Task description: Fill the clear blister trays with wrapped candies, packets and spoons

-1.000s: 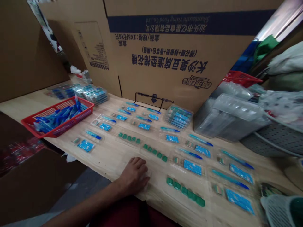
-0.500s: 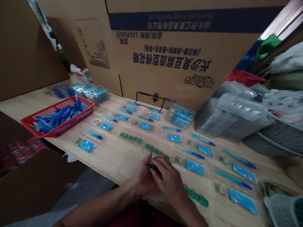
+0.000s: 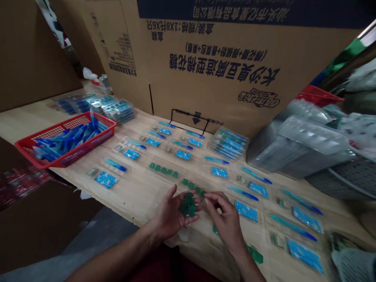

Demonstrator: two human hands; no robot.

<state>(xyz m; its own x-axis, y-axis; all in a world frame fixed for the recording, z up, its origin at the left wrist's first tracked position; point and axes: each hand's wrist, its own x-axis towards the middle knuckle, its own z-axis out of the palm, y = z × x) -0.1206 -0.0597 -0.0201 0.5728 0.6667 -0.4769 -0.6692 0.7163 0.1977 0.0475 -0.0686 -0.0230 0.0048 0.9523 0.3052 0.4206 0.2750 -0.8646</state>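
Observation:
My left hand (image 3: 167, 217) is palm up with its fingers partly spread, cupping a small heap of dark green pieces (image 3: 188, 204). They look like little blocks; their exact kind is unclear. Beside it, my right hand (image 3: 225, 215) has thumb and fingertips pinched together; what is between them is too small to make out. Its fingertips are close to a row of green pieces (image 3: 190, 185) in a clear plastic tray. Another row of green pieces (image 3: 163, 170) lies further left. More green pieces (image 3: 255, 254) show by my right wrist, partly hidden.
Clear trays with blue pens (image 3: 257, 174) and blue patterned packets (image 3: 246, 210) cover much of the table. A red basket (image 3: 66, 156) of pens stands left. Filled trays (image 3: 229, 143) are stacked by the cardboard box (image 3: 217, 86); clear plastic trays (image 3: 313, 137) stand right.
My hands were together around something dark; now they are apart. The left palm has turned up, showing the green pieces, and the right hand has moved right. The view has shifted slightly.

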